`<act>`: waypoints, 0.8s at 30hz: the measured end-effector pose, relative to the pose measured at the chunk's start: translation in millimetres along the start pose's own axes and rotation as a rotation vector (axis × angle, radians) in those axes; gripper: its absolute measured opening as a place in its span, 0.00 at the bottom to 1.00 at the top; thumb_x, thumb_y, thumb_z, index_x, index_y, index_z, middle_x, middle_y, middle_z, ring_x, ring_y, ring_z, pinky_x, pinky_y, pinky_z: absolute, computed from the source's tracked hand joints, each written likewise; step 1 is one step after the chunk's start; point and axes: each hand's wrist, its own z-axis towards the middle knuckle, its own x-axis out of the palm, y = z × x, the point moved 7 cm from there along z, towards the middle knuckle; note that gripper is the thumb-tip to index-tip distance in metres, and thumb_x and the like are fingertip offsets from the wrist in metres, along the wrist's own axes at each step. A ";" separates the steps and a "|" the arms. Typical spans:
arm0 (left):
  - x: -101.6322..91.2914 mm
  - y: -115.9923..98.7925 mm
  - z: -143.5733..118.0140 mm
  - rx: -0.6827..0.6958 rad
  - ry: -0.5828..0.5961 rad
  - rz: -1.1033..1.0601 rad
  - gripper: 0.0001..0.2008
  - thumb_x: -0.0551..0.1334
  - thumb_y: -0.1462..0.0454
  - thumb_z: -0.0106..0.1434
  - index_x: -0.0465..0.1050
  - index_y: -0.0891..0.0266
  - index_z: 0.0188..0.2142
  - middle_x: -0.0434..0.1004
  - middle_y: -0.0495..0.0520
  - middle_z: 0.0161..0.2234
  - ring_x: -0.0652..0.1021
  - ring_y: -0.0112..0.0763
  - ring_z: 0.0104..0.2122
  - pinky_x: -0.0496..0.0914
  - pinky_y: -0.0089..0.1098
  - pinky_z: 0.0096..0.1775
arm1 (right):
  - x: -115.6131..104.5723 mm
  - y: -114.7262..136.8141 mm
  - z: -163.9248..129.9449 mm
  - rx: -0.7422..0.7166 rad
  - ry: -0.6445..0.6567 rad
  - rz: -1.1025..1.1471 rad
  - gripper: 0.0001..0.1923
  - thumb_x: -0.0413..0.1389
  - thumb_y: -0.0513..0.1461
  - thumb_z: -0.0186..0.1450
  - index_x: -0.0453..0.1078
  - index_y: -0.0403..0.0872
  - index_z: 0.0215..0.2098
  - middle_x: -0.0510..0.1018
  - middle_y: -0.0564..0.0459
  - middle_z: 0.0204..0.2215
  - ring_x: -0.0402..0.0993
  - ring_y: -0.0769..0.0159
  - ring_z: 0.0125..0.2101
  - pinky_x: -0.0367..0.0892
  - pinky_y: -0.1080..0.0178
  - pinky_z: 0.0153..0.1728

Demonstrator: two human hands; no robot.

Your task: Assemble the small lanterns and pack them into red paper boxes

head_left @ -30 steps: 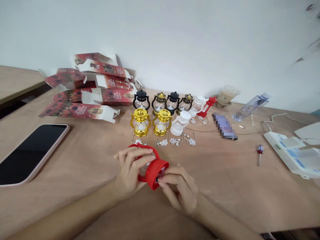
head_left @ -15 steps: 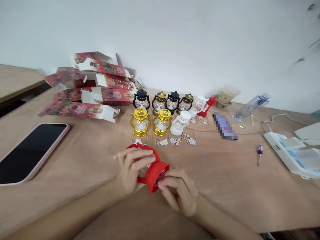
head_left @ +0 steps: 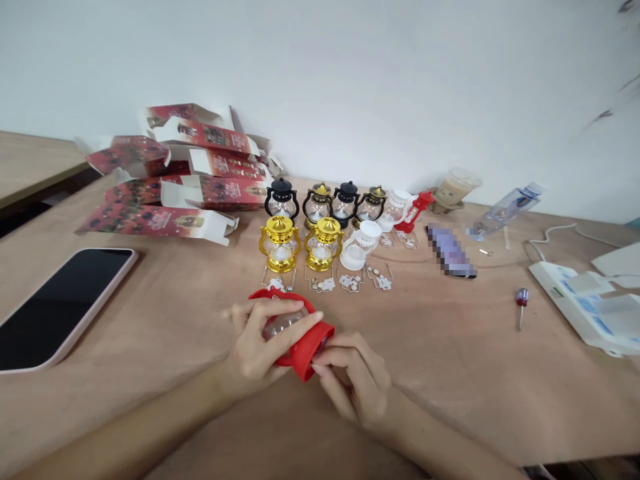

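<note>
My left hand [head_left: 263, 343] is closed around a red toy lantern [head_left: 311, 347], which lies tilted on its side with its base facing right. One left finger stretches over the base's rim. At the hollow underside, the fingers of my right hand [head_left: 357, 377] are pinched together against the base; whatever they hold there is hidden. Just beyond the lantern are small white parts and round cells with bent wire handles [head_left: 353, 283]. Behind these stand two gold lanterns [head_left: 281, 245] and a tilted white lantern [head_left: 359, 247].
Several black, white and red lanterns [head_left: 346, 205] form a back row. Opened red boxes [head_left: 175, 221] are piled at the left, above a phone [head_left: 65, 307]. To the right are a second phone [head_left: 450, 250], a drink cup [head_left: 455, 190], a bottle [head_left: 507, 210], a screwdriver [head_left: 522, 307] and a power strip [head_left: 575, 303].
A left finger has shifted right onto the rim of the red lantern's base. The lantern has turned slightly and moved a little left, with my right fingers still at its underside.
</note>
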 end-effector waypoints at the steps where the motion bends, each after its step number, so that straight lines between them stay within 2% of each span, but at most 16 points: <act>1: 0.0 0.5 0.4 -0.011 0.003 0.003 0.18 0.54 0.51 0.65 0.73 0.55 0.47 0.73 0.57 0.39 0.71 0.35 0.35 0.58 0.38 0.38 | 1.0 -1.2 -0.2 0.014 0.006 0.001 0.05 0.50 0.30 0.65 0.66 0.42 0.36 0.74 0.49 0.28 0.70 0.69 0.29 0.71 0.68 0.31; 12: -1.7 0.6 8.9 -0.057 0.022 -0.047 0.17 0.54 0.52 0.66 0.72 0.57 0.46 0.71 0.57 0.39 0.70 0.34 0.34 0.55 0.38 0.35 | -1.4 2.1 10.6 0.044 0.070 -0.014 0.06 0.48 0.31 0.66 0.66 0.43 0.35 0.74 0.49 0.28 0.70 0.69 0.28 0.70 0.67 0.29; 16: 0.1 1.0 7.3 -0.054 0.009 -0.102 0.15 0.53 0.53 0.67 0.70 0.58 0.44 0.71 0.57 0.39 0.69 0.34 0.35 0.55 0.38 0.36 | -1.8 1.7 6.1 0.010 0.021 0.002 0.05 0.50 0.31 0.66 0.68 0.43 0.35 0.75 0.49 0.28 0.70 0.70 0.27 0.70 0.67 0.29; 24: 7.8 4.1 7.1 -0.105 0.072 -0.224 0.15 0.52 0.55 0.67 0.66 0.60 0.48 0.71 0.59 0.42 0.71 0.37 0.40 0.58 0.39 0.39 | -8.2 4.9 6.6 -0.038 -0.084 0.071 0.07 0.53 0.29 0.64 0.69 0.41 0.40 0.77 0.50 0.29 0.74 0.71 0.31 0.73 0.72 0.33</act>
